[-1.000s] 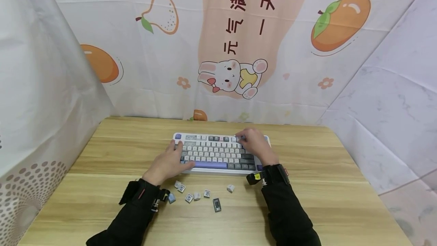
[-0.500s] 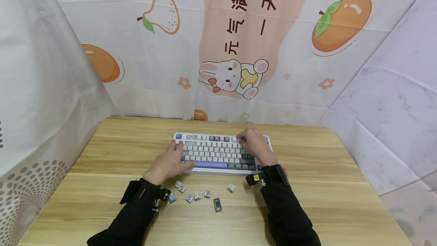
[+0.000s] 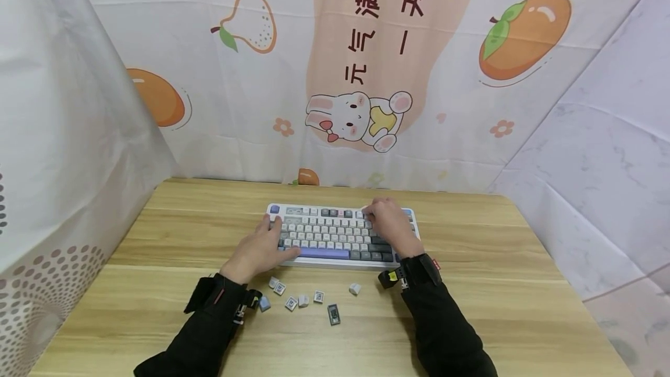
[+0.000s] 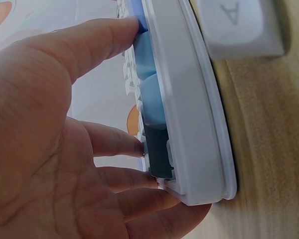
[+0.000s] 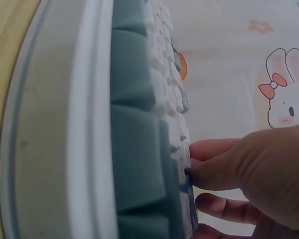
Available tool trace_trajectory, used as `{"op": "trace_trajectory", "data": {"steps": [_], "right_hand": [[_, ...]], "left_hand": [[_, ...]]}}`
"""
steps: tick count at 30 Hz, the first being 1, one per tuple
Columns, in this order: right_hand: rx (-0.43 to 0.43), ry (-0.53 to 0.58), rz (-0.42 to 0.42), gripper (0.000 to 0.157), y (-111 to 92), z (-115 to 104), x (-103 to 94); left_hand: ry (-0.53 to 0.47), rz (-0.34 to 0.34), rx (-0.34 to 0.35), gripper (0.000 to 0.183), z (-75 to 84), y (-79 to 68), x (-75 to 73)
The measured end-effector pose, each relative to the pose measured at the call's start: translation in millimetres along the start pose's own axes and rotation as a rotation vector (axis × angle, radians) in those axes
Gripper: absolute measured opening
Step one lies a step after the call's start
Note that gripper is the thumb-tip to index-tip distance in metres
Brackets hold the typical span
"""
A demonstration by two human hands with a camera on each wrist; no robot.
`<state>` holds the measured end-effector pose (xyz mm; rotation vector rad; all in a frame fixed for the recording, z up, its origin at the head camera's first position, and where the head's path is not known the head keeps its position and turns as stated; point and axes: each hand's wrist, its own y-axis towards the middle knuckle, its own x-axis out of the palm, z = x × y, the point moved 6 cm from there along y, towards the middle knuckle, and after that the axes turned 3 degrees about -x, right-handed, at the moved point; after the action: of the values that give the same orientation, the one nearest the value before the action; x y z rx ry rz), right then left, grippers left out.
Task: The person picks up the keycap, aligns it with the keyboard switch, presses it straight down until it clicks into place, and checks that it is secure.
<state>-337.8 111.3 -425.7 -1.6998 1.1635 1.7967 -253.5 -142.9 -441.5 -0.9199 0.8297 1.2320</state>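
A white keyboard (image 3: 324, 231) with white, grey, blue and purple keys lies near the middle of the wooden table. My left hand (image 3: 256, 252) rests on its left end, fingers spread, the thumb lying on the purple space bar (image 3: 323, 253). In the left wrist view, the lower fingers (image 4: 164, 219) lie against the keyboard's side. At the upper right of the keyboard is my right hand (image 3: 391, 223). Its thumb and index fingertip pinch at a keycap (image 5: 183, 164) in the back rows; the fingers cover most of that cap.
Loose keycaps lie in front of the keyboard: a white one (image 3: 355, 288), a long dark one (image 3: 334, 314), a blue one (image 3: 264, 303) and several small ones around an upturned white cap (image 3: 291, 303). A printed cloth (image 3: 235, 92) hangs behind the table (image 3: 450, 307).
My right wrist and forearm have shifted slightly to the right, while the fingertips stay at the same keys. My left hand and the loose keycaps remain in place.
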Motion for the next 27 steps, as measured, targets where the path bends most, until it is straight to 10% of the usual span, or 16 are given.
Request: {"op": "trace_trajectory", "data": {"steps": [27], "right_hand": [[0.024,-0.004,0.004,0.023,3.4,-1.4,0.2]], "left_hand": [[-0.017,0.003,0.007,0.095,-1.5,0.2,0.5]]}}
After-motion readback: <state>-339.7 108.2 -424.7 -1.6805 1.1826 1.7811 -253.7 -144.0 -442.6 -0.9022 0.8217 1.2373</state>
